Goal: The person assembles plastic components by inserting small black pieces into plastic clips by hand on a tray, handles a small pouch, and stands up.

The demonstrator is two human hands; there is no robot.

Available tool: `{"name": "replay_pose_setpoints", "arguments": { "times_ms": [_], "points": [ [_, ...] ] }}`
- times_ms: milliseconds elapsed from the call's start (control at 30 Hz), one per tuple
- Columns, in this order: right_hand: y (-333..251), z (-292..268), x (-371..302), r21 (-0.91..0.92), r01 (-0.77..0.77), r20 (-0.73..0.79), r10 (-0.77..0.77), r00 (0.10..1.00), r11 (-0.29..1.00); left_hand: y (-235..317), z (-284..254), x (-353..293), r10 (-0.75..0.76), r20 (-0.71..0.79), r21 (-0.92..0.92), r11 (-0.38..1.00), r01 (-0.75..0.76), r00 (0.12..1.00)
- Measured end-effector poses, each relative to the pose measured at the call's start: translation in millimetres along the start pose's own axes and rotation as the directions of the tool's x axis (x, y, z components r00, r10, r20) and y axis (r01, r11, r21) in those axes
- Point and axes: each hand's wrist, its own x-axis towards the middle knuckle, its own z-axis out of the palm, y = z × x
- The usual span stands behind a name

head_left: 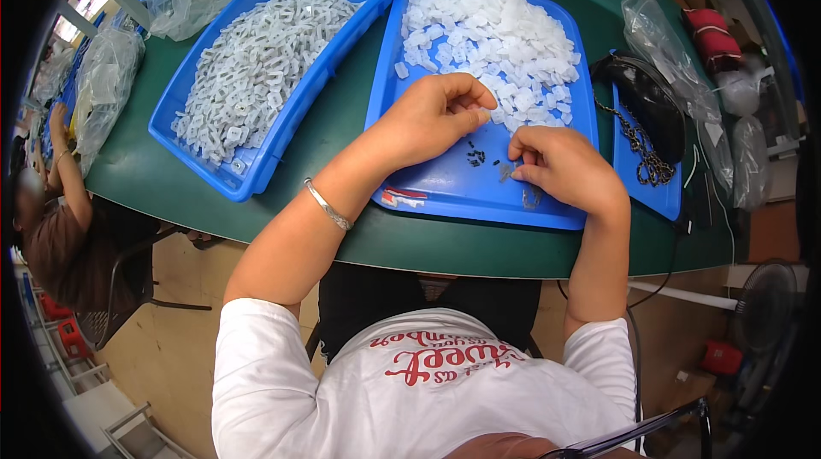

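Note:
My left hand is over the shallow blue tray, fingers curled and thumb against the index finger; what it pinches, if anything, is too small to name. To its right, lower over the same tray, my right hand also has its fingertips pinched, with a small greyish bit beside them that I cannot identify. A heap of flat, translucent white plastic pieces fills the tray's far part. Tiny black parts lie between my hands. Small dark grey pieces sit under my right hand.
A deeper blue bin of small greyish-white plastic parts stands at left. A red-and-white tool lies in the tray's near left corner. At right, a black bag with a chain rests on another blue tray. A person sits far left.

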Motion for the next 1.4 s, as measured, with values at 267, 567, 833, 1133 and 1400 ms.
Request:
{"name": "replay_pose_setpoints", "arguments": {
  "times_ms": [267, 567, 833, 1133, 1400],
  "points": [
    [3.9, 9.1, 2.9, 0.074, 0.240, -0.010, -0.240, 0.971, 0.968, -3.1, 2.0, 2.0, 0.008, 0.018, -0.031, 1.000, -0.007, 1.000],
    [-6.7, 4.8, 3.6, 0.330, 0.198, -0.168, -0.149, 0.974, 0.923, 1.7, -1.8, 0.6, -0.080, 0.103, -0.182, 0.978, 0.098, 0.991],
    [-13.9, 3.5, 5.2, 0.409, 0.297, -0.369, -0.141, 0.919, 0.863, 3.9, -3.6, 0.0, -0.047, 0.027, -0.160, 0.986, 0.051, 0.999],
    [-11.9, 9.7, 9.9, 0.746, 0.248, -0.278, -0.049, 0.959, 0.618, 2.6, -1.6, 0.4, -0.064, 0.079, -0.225, 0.971, 0.081, 0.995],
    [-11.2, 11.7, 11.9, 0.758, 0.260, -0.259, -0.090, 0.962, 0.598, 5.2, -1.6, 0.4, -0.066, 0.056, -0.257, 0.963, 0.078, 0.996]
  ]
}}
